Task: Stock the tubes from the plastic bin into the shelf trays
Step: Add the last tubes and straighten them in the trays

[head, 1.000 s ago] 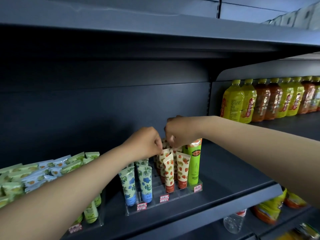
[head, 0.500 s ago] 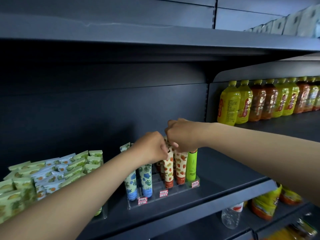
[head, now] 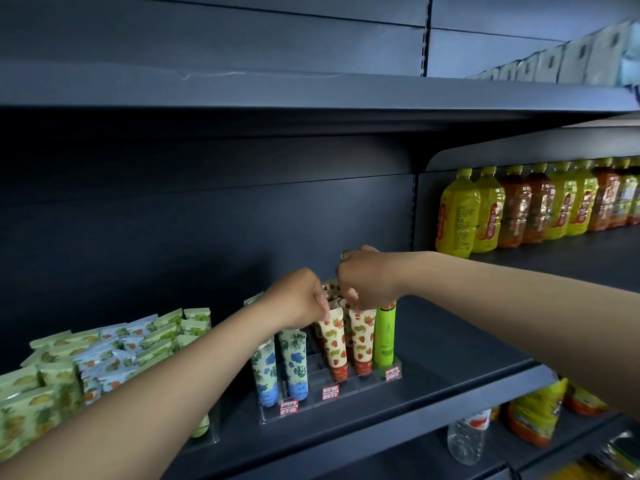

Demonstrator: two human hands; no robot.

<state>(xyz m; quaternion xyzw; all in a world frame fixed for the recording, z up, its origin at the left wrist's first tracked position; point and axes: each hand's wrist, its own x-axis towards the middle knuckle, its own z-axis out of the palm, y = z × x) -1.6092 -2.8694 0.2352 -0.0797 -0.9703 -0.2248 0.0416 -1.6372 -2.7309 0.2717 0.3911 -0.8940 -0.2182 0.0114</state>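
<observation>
Left hand pinches top of strawberry tube, front of tray on shelf. Right hand curled over tubes behind; grip unclear. Seat tube upright, cap down, label forward. Don't topple green tube just beside.

Person, head-camera view: two bare forearms, uncovered to the frame edge. Left hand and right hand bare. Fingernails short and unpainted where they show.
</observation>
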